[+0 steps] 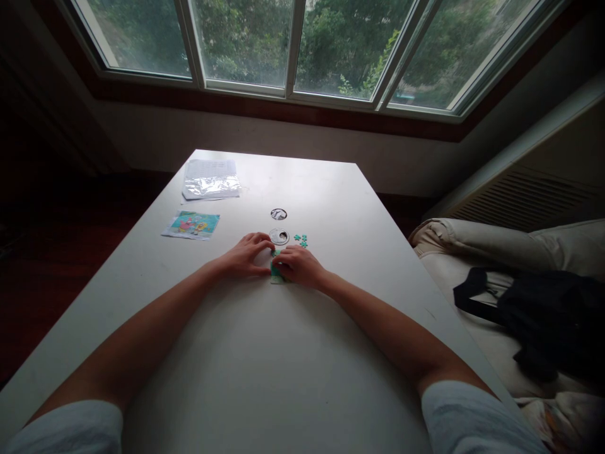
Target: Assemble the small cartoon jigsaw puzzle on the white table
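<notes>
A small green jigsaw puzzle [276,271], partly joined, lies flat on the white table [265,353], mostly covered by my hands. My left hand [246,255] curves around its left side, thumb and forefinger well apart, with the fingertips at its edge. My right hand [300,265] bends over it from the right. Its fingers are closed and pressed down on the puzzle; anything small between them is hidden. Just beyond the right hand are several loose green puzzle pieces [304,244].
Behind the puzzle are a round picture disc [279,236] and a dark round disc [278,214]. A colourful cartoon picture sheet [193,225] lies to the left, with papers in a clear sleeve [211,180] behind it. A pale sofa [472,265] with dark cloth [543,315] stands right.
</notes>
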Motion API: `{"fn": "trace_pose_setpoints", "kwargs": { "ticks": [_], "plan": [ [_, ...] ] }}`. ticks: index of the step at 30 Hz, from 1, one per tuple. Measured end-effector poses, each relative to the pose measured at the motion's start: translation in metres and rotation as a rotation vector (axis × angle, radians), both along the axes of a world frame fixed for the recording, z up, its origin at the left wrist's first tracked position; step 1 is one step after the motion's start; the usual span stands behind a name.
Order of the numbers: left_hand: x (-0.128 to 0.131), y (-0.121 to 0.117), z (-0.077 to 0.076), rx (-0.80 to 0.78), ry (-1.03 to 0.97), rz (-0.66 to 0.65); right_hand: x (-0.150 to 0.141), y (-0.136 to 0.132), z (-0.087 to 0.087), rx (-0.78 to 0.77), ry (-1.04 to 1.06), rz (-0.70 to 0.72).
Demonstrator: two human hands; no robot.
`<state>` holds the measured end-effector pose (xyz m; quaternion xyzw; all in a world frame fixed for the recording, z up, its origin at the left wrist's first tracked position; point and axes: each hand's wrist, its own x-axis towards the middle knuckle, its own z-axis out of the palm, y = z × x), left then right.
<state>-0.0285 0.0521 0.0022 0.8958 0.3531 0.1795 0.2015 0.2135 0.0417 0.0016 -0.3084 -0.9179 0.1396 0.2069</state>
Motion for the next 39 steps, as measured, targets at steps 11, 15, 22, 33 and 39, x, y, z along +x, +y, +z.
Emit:
{"fn": "trace_pose_setpoints", "kwargs": {
  "ticks": [11, 15, 22, 33, 39],
  "plan": [
    [0.001, 0.000, 0.002, -0.004, 0.017, 0.006, 0.032, 0.026, 0.004, -0.015, 0.167, -0.318],
    [0.000, 0.000, 0.001, 0.002, 0.027, 0.009, 0.049, 0.042, 0.002, -0.011, 0.165, -0.440],
    [0.003, -0.001, -0.003, 0.031, 0.038, 0.049, 0.064, 0.057, -0.011, 0.008, 0.064, -0.448],
    [0.008, -0.002, -0.005, 0.035, 0.046, 0.094, 0.071, 0.064, -0.021, 0.009, 0.059, -0.489],
    [0.006, 0.000, -0.003, 0.019, 0.036, 0.070, 0.072, 0.064, -0.023, 0.011, 0.059, -0.477]
  ]
}}
